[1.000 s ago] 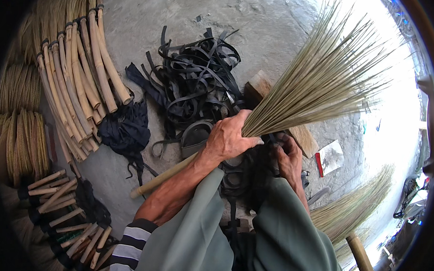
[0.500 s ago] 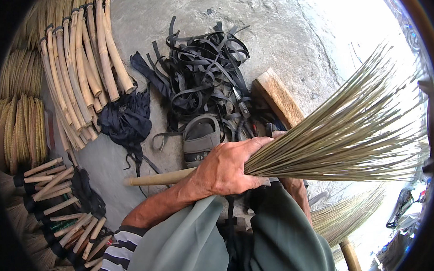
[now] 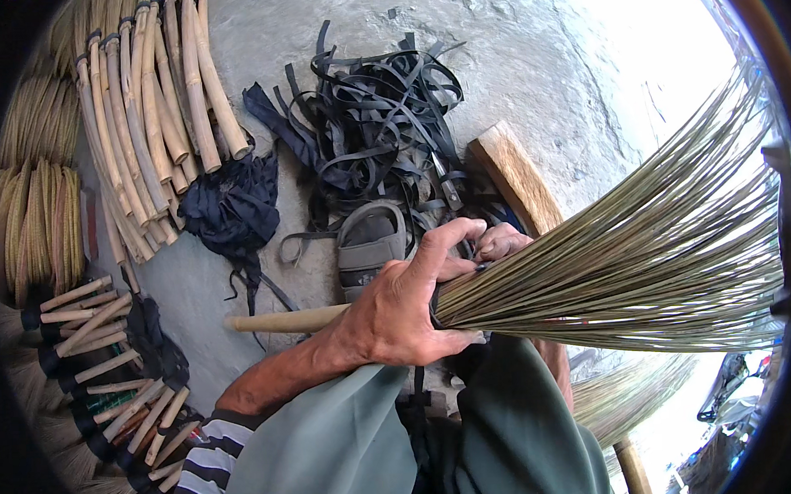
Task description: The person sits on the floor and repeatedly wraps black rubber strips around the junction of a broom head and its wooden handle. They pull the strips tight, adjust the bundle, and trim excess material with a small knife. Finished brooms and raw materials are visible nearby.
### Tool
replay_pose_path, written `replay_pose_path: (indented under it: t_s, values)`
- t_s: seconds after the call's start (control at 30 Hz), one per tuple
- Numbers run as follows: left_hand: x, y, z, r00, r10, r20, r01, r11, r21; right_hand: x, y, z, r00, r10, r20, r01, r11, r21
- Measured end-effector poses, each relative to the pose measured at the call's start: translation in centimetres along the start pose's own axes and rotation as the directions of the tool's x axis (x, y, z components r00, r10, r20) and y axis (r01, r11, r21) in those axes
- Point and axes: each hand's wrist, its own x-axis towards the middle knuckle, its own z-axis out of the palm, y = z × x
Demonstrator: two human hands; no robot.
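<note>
A grass broom (image 3: 618, 265) was held crosswise above the person's lap, its pale handle (image 3: 289, 321) directed to the left and its bristles fanned out to the right. The neck of the broom was gripped by the left hand (image 3: 394, 317), the fingers being closed around it and the thumb laid along its near side; a narrow black band (image 3: 434, 305) was seen at the neck, just beside this grip. The right hand (image 3: 502, 241) was placed at the far side of the bristles, near the left index finger, and was partly covered by them; whether anything was gripped by its fingers could not be told. Beyond the hands, a grey sandal (image 3: 371, 243), a tangled heap of black strips (image 3: 382, 117) and a wooden block (image 3: 517, 173) were set on the grey floor (image 3: 528, 51). A dark cloth (image 3: 233, 205) was bunched to the left of the heap, near a row of bamboo handles (image 3: 147, 108). Short-handled brooms (image 3: 99, 370) were stacked at the lower left, and another broom (image 3: 632, 395) was partly seen at the lower right.
</note>
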Motion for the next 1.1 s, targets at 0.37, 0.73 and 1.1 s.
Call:
replay_pose_path:
  t_s: [0.37, 0.73, 1.1]
  values:
    - [0.1, 0.1, 0.1, 0.999, 0.041, 0.033, -0.043, 0.997, 0.057, 0.7, -0.9, -0.1, 0.998, -0.057, -0.03, 0.054, 0.993, -0.102]
    - [0.4, -0.5, 0.4, 0.998, 0.008, 0.06, -0.012, 0.998, 0.061, -0.2, -0.9, -1.0, 0.997, -0.06, -0.045, 0.049, 0.977, -0.207]
    - [6.9, -8.7, 1.0, 0.983, -0.057, -0.173, 0.097, 0.967, 0.234, -4.8, 0.2, -3.0, 0.8, 0.472, -0.37, -0.588, 0.74, -0.327]
